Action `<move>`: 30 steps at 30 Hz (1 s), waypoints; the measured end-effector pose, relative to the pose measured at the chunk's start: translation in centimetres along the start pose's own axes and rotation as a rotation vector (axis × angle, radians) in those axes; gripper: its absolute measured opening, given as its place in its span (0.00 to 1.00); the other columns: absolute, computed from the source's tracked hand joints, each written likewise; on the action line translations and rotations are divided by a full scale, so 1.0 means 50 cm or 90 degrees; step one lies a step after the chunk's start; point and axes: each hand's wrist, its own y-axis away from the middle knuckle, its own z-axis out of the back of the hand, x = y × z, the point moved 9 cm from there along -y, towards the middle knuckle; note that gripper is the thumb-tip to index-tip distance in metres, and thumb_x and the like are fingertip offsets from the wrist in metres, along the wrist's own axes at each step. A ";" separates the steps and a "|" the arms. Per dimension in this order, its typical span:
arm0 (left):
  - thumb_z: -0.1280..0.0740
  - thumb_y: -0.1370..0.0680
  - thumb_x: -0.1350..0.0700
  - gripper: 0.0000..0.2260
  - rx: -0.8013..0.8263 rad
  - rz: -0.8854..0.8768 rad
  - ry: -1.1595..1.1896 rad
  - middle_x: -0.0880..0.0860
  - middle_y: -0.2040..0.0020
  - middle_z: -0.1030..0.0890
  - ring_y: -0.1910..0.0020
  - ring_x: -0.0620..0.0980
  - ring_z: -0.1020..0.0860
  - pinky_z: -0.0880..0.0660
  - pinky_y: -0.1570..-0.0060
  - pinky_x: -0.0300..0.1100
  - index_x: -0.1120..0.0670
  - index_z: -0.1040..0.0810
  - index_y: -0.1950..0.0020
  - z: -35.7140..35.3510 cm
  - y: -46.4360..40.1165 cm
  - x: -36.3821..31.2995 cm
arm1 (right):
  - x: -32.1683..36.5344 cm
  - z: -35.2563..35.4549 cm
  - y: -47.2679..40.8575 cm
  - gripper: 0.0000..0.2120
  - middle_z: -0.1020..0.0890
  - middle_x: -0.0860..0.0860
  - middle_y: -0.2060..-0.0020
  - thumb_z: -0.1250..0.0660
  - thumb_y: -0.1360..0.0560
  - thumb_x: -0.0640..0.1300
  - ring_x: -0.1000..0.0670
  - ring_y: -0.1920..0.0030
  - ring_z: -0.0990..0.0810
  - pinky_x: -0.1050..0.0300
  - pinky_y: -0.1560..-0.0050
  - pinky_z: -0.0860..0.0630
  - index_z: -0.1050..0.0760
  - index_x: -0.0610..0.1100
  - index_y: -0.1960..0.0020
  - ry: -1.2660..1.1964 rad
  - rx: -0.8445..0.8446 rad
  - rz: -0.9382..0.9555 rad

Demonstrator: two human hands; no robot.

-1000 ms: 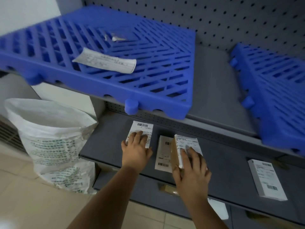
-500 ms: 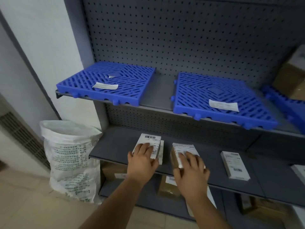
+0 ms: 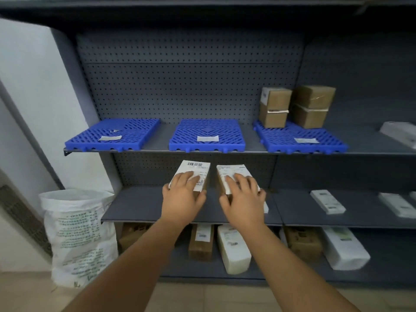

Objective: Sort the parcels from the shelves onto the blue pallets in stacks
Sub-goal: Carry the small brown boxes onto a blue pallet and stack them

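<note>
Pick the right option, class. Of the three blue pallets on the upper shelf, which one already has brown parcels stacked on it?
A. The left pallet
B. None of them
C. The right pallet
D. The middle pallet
C: the brown parcels stand in two stacks on the back of the right pallet, while the left pallet and middle pallet carry only paper slips.

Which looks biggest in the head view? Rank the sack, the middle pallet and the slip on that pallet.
1. Sack, largest as it looks, though it stands nearer the camera, so its lead over the pallet is unsure.
2. Middle pallet.
3. Slip, clearly smallest; it lies on the pallet.
</note>
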 end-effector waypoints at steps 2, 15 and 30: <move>0.37 0.23 0.43 0.21 -0.014 -0.015 0.003 0.47 0.30 0.31 0.30 0.48 0.38 0.38 0.36 0.55 0.48 0.27 0.32 0.037 -0.005 -0.049 | -0.016 0.053 0.006 0.27 0.30 0.52 0.31 0.48 0.28 0.58 0.44 0.31 0.37 0.38 0.40 0.36 0.30 0.53 0.31 -0.002 -0.014 0.001; 0.37 0.23 0.44 0.20 -0.067 -0.094 0.058 0.47 0.32 0.29 0.30 0.48 0.37 0.36 0.36 0.58 0.49 0.27 0.33 0.073 -0.127 -0.284 | -0.175 0.234 -0.061 0.24 0.31 0.52 0.30 0.42 0.25 0.56 0.44 0.30 0.39 0.39 0.40 0.37 0.32 0.53 0.30 0.042 -0.121 -0.056; 0.41 0.22 0.41 0.22 -0.089 -0.123 0.095 0.45 0.30 0.32 0.30 0.46 0.40 0.39 0.34 0.53 0.47 0.30 0.30 -0.014 -0.412 -0.439 | -0.318 0.301 -0.306 0.26 0.28 0.52 0.33 0.46 0.28 0.58 0.45 0.31 0.36 0.39 0.42 0.34 0.30 0.53 0.32 0.077 -0.237 -0.096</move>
